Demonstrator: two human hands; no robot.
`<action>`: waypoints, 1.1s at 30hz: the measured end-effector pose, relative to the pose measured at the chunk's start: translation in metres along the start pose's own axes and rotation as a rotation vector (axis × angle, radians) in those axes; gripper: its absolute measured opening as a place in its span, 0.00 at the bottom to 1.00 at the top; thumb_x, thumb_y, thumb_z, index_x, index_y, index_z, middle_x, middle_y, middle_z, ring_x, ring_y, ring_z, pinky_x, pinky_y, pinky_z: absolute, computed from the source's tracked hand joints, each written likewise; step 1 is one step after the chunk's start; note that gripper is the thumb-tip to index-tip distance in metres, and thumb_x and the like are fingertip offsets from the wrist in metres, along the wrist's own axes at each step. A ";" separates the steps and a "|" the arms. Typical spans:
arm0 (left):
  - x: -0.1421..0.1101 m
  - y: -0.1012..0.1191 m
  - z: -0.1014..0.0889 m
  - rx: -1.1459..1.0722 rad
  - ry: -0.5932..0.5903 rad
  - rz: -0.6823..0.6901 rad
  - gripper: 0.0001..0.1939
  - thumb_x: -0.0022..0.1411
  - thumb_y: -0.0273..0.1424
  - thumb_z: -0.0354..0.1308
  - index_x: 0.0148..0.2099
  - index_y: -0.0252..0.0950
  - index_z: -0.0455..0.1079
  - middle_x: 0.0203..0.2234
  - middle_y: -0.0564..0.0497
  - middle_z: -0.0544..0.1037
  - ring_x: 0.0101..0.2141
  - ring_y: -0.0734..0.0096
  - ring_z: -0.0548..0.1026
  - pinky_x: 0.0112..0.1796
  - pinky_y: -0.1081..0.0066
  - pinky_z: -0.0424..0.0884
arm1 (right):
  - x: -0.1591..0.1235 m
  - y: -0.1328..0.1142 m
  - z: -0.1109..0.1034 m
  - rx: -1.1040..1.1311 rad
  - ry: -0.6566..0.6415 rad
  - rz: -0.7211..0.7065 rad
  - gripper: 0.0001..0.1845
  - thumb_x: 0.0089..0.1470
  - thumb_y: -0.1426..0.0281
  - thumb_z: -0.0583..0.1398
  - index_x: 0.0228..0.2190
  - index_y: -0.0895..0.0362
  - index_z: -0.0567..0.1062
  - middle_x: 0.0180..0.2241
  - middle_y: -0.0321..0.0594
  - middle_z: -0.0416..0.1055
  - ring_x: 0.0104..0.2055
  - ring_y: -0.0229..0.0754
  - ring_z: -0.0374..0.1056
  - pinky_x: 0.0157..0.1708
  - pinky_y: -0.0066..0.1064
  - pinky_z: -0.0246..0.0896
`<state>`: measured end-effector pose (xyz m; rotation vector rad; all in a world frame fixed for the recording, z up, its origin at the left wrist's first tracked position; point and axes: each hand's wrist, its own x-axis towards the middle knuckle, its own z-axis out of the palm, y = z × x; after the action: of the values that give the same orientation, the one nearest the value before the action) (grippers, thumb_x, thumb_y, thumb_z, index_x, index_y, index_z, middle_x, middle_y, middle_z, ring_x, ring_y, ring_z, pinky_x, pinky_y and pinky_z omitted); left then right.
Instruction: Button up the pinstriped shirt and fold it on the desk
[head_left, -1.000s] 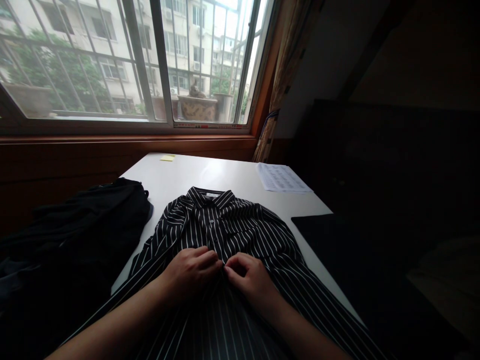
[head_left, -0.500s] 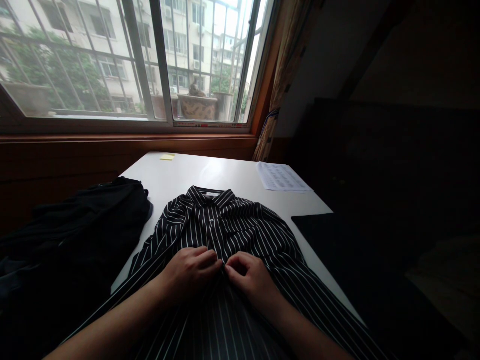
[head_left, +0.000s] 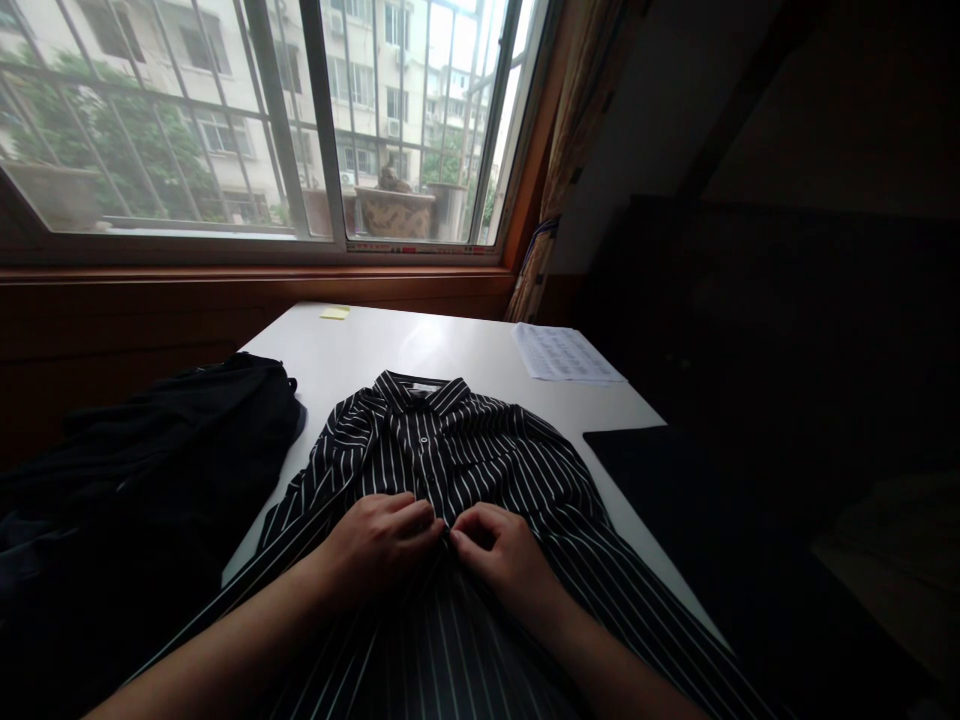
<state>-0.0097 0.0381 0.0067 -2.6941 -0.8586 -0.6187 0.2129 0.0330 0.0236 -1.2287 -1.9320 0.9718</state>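
Observation:
A black shirt with white stripes (head_left: 480,450) lies front up, its collar pointing away from me toward the window. A button (head_left: 424,440) shows on the front placket below the collar. My left hand (head_left: 386,535) is closed on the placket around mid-chest, with its fingertips tucked down and partly hidden. Facing it, my right hand (head_left: 499,550) pinches the placket edge between thumb and forefinger. The fingertips of both hands almost meet; whatever small part lies between them is too hidden to make out.
Under the shirt is a white table (head_left: 360,345). Dark clothing (head_left: 217,420) is heaped at the left, and printed papers (head_left: 566,353) lie at the far right corner. A yellow sticky note (head_left: 334,313) sits near the back edge. A dark flat sheet (head_left: 637,460) overlaps the right edge.

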 end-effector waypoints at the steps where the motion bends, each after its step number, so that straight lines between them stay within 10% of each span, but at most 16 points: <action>1: 0.000 0.000 0.000 0.000 0.001 0.000 0.09 0.70 0.30 0.53 0.50 0.38 0.69 0.35 0.50 0.75 0.30 0.69 0.70 0.27 0.69 0.65 | 0.000 0.000 0.000 -0.001 0.000 0.001 0.05 0.54 0.72 0.62 0.27 0.57 0.77 0.28 0.36 0.74 0.31 0.39 0.69 0.33 0.28 0.62; 33: -0.002 0.000 0.004 -0.061 0.043 0.007 0.10 0.73 0.31 0.50 0.52 0.37 0.69 0.33 0.51 0.75 0.30 0.71 0.71 0.27 0.70 0.66 | 0.001 0.003 -0.006 0.085 -0.076 -0.022 0.09 0.61 0.67 0.59 0.32 0.56 0.78 0.32 0.36 0.74 0.36 0.40 0.70 0.38 0.29 0.62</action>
<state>-0.0103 0.0385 0.0023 -2.7259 -0.8318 -0.7088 0.2194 0.0362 0.0240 -1.1352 -1.9374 1.0915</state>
